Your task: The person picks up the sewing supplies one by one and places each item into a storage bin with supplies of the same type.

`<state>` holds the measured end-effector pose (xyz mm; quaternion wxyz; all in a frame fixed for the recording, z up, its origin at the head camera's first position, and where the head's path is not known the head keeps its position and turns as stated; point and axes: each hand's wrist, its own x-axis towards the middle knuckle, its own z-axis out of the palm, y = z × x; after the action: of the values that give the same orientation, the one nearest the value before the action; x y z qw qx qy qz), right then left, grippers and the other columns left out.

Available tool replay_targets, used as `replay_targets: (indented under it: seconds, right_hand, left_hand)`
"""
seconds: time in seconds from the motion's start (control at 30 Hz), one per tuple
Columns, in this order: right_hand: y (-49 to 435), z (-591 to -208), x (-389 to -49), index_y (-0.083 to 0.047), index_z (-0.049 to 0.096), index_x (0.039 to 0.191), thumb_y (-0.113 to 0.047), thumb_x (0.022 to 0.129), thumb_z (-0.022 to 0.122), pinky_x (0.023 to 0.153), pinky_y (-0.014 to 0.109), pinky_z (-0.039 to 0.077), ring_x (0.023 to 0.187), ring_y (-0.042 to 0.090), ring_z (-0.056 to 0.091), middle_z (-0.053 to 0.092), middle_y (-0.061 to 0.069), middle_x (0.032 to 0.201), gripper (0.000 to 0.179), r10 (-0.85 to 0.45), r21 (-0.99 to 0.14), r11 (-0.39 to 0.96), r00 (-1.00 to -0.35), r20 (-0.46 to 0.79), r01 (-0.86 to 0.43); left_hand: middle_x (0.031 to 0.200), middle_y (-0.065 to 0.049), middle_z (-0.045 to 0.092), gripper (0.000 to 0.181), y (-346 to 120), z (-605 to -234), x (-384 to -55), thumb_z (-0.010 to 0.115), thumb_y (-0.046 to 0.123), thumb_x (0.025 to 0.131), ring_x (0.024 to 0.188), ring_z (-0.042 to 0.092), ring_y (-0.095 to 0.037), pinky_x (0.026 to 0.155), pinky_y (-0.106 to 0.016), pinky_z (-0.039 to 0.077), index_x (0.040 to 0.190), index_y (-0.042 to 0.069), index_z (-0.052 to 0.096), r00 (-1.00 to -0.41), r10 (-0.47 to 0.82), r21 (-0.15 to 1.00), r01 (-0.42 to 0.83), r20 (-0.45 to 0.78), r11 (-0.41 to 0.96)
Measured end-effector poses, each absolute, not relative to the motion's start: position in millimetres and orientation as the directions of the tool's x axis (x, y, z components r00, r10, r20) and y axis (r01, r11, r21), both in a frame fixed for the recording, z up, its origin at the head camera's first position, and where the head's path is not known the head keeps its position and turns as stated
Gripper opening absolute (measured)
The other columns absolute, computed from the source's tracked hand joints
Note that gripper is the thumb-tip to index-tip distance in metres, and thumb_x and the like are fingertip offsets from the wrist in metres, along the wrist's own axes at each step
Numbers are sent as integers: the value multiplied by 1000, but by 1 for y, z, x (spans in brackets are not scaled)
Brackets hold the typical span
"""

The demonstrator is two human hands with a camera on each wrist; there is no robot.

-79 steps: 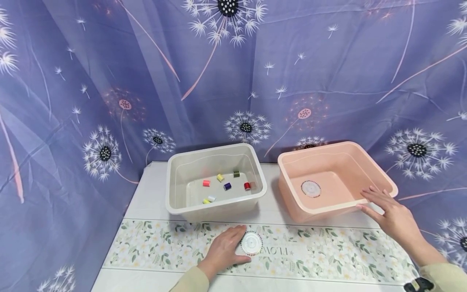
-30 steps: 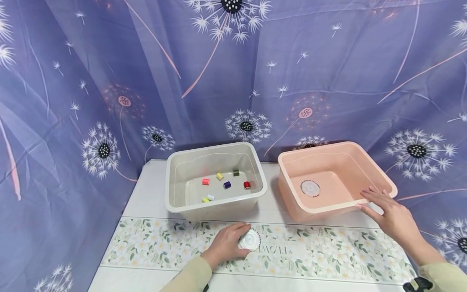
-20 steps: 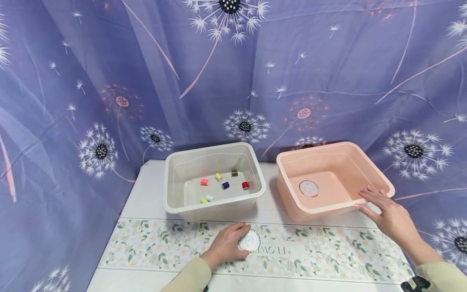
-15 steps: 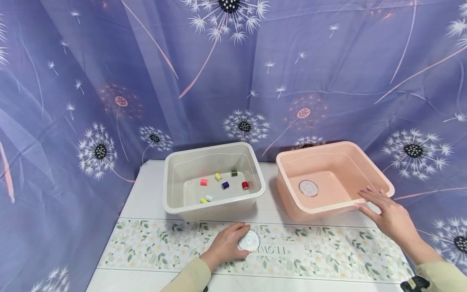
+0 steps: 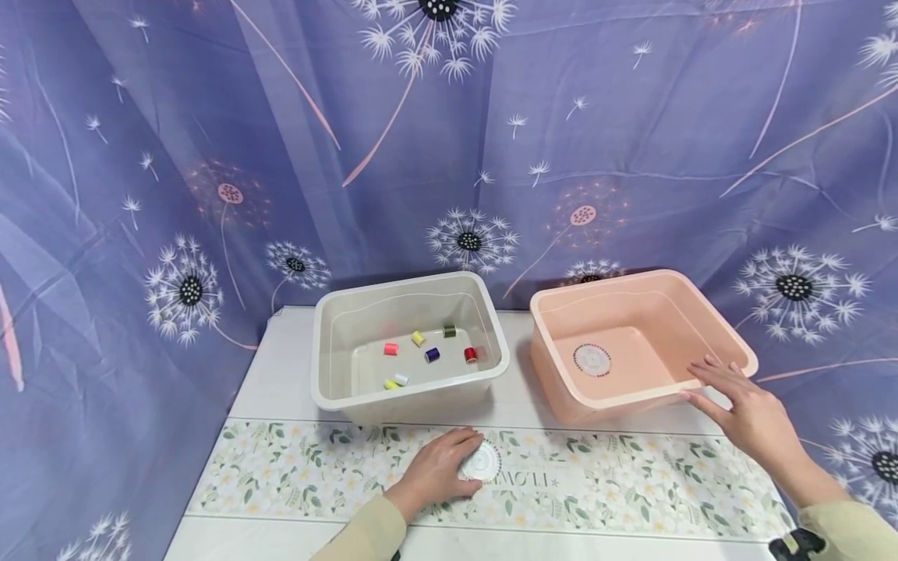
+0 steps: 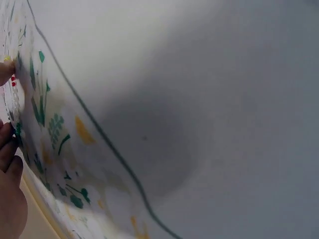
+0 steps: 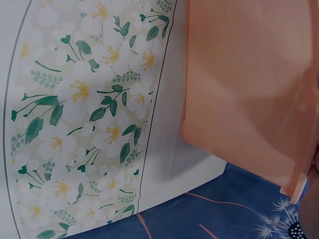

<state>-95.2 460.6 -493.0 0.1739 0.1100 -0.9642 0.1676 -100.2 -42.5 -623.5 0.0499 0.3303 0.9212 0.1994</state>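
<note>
In the head view, my left hand [image 5: 436, 469] holds a white wheel of round-headed pins [image 5: 486, 463] at its left side, thumb below and fingers above. The wheel lies on the flowered band of the table. The left wrist view catches only fingertips at the edge of this pin wheel [image 6: 14, 99]. My right hand [image 5: 747, 411] rests at the near right corner of a pink tub [image 5: 561, 393], with relaxed fingers over its rim. A second pin wheel [image 5: 592, 360] lies inside that tub, toward its left. The right wrist view shows the tub's outer wall [image 7: 239, 99].
Left of the pink tub stands a grey tub [image 5: 428, 403] with several small thread spools, among them a red spool [image 5: 471, 355] and a navy spool [image 5: 432, 354]. A purple dandelion-print curtain [image 5: 393, 140] hangs behind and beside the white table [image 5: 273, 374].
My left hand has closed from beside the pin wheel onto its edge, and the wheel has shifted slightly left. The right hand has stayed at the pink tub's rim. The view has moved slightly.
</note>
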Motion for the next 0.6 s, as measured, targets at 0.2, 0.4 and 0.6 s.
replay_targets:
  seconds: [0.2,0.4,0.6]
  right_hand:
    - [461,-494,-96,-10,71,140,-24,91,87,85,74,51,138,56,51,64,23,146,54,-165,-281,916,-907,387,-286]
    - [461,-493,-95,-10,70,141,-24,91,86,85,74,51,139,56,51,63,23,147,54,-161,-283,918,-911,379,-279]
    - [460,-491,-95,-9,69,142,-26,93,85,83,74,51,137,59,51,62,24,148,54,-159,-287,918,-917,365,-274]
  left_hand:
    - [146,-4,63,76,-39,-620,-103,89,45,87,135,61,-21,113,-36,55,151,12,62,-766,642,412,596,32,690]
    - [145,-7,63,75,-37,-618,-102,89,42,86,133,62,-23,114,-38,55,149,10,63,-764,644,420,594,30,686]
    - [145,-9,62,74,-38,-617,-101,88,41,87,134,61,-24,112,-38,56,149,8,63,-760,648,412,604,41,683]
